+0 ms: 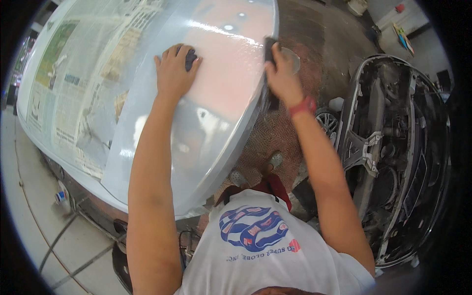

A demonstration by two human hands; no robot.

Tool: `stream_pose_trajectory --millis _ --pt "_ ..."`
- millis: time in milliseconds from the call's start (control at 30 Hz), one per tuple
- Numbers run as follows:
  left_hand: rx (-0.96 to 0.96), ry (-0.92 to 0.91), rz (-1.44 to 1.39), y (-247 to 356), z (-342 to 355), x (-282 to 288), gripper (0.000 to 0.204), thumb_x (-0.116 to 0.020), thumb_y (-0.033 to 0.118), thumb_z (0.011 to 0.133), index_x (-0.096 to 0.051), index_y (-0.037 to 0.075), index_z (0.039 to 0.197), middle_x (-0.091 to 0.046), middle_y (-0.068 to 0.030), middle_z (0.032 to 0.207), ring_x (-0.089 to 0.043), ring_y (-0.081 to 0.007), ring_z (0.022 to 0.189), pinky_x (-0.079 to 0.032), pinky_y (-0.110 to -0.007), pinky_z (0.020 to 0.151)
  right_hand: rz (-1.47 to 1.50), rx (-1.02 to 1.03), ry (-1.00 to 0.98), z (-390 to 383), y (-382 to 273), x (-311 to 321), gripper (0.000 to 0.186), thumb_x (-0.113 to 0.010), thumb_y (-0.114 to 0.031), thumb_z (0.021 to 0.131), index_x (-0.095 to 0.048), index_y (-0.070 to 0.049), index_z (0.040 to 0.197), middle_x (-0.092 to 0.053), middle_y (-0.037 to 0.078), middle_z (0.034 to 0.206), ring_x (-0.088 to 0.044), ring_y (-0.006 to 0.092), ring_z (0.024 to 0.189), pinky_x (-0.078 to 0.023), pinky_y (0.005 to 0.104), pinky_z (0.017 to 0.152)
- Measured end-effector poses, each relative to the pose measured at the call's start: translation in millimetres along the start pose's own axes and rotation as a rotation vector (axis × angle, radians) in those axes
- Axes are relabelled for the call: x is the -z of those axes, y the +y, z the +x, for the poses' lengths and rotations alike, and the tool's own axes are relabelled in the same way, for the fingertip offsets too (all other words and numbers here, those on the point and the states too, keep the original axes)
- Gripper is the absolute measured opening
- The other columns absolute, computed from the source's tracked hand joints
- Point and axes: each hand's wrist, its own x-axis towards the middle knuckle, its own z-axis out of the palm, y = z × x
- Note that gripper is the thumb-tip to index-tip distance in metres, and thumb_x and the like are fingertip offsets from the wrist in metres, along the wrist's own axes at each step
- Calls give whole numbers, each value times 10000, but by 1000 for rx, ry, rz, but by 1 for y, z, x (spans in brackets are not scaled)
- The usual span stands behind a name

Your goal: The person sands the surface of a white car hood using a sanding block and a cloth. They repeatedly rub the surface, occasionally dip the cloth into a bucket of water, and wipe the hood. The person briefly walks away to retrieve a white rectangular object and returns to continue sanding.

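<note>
Pressing a dark sanding pad [191, 59] flat against the glossy car panel [216, 88], the left hand [173, 73] is gripping it; the right hand [282, 76] is clenching a black block [269, 49] at the panel's edge, beside masking newspaper [83, 83].

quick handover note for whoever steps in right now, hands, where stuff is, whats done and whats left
Left hand: flat on the glossy car panel, pressing a small dark pad under its fingers.
Right hand: gripping a dark block against the panel's right edge.
Newspaper masking covers the surface left of the panel. A stripped bumper lies on the floor to the right.
Done: masking is on, panel looks wet and smooth near the hands.
Left: how much of the panel is worked cannot be told.
</note>
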Motion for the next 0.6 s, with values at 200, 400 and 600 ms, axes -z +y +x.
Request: stream_pose_trajectory --millis 200,400,600 --pt "-6 11 42 1 0 -13 384 -731 452 1011 -709 186 1287 -675 -84 1429 -586 -367 1367 -353 -694 1177 58 85 -42 -2 19 3 735 -649 -276 1058 -376 -67 1708 -529 374 1444 -570 536 1351 -509 528 1129" --pt "7 33 16 -7 -3 -4 373 -747 421 999 -718 187 1287 -671 -75 1412 -581 -353 1370 -309 -760 1194 -62 123 -45 -32 -39 11 707 -636 -270 1051 -403 -50 1682 -540 343 1424 -617 532 1286 -538 543 1078" --pt "8 -4 59 0 3 -16 379 -732 432 1013 -708 192 1305 -663 -70 1429 -578 -346 1370 -316 -737 1189 -26 15 -29 0 6 4 719 -643 -285 1045 -409 -31 1676 -538 374 1426 -611 530 1290 -518 529 1108"
